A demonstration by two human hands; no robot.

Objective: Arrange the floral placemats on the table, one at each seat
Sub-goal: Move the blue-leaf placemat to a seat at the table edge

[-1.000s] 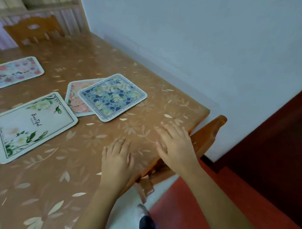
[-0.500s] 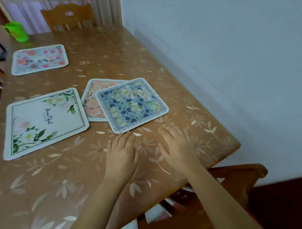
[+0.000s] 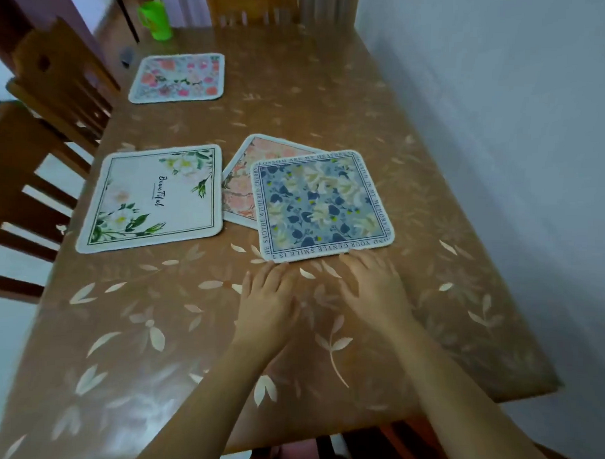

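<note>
With my left hand [image 3: 269, 302] and right hand [image 3: 378, 290] flat, spread and empty just short of the blue placemat [image 3: 320, 206], I fear dragging it will shift the peach placemat [image 3: 242, 182] it overlaps.

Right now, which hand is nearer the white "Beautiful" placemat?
Left. The left hand lies flat on the table below and to the right of the white placemat; the right hand is farther right, at the blue placemat's near edge.
</note>
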